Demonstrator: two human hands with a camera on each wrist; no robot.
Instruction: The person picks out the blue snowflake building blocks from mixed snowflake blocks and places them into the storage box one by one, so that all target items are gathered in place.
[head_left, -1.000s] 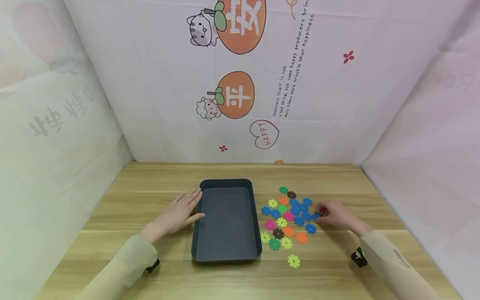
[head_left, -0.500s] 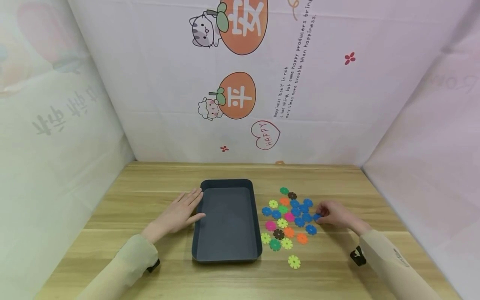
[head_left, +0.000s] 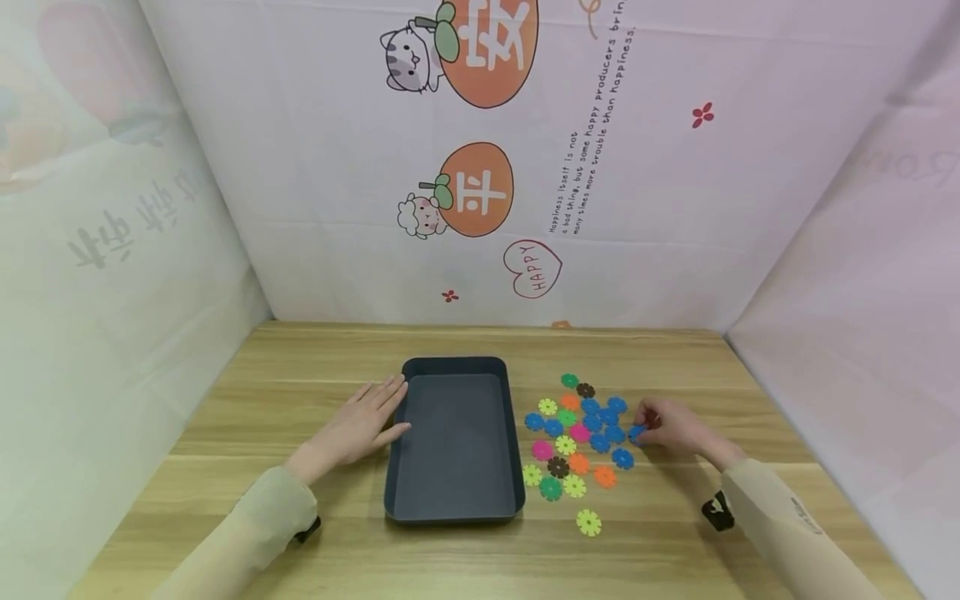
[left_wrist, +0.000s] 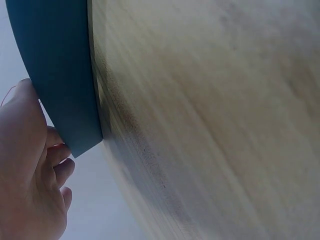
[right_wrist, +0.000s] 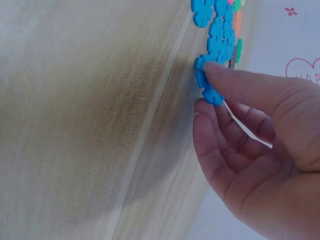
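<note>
1. Dark-grey and rectangular, the tray (head_left: 454,450) lies on the wood-grained worktop (head_left: 450,562) in the head view. The left hand (head_left: 362,423) rests at its nine o'clock side, fingers straight, fingertips on the rim toward ten. At three o'clock from the tray spread notched discs (head_left: 566,445) in blue, yellow, pink, orange, green and brown. One yellow disc (head_left: 588,522) lies alone at the spread's six o'clock; a green disc (head_left: 570,380) marks its twelve. Out at three o'clock, just beside the other blue ones, the right hand (head_left: 672,427) pinches a blue disc (head_left: 637,435). Printed cloth (head_left: 637,275) rises at twelve o'clock behind the worktop.

2. From the left wrist, the tray's outer wall comes in at ten o'clock. The left hand is at eight, thumb tip against that wall, the other fingertips near the corner and partly hidden.

3. From the right wrist, the right hand reaches in from four o'clock, thumb on one face of the blue disc and fingertips just below it. More blue ones cluster at twelve to one o'clock from it; whether they touch it, I cannot tell.
</note>
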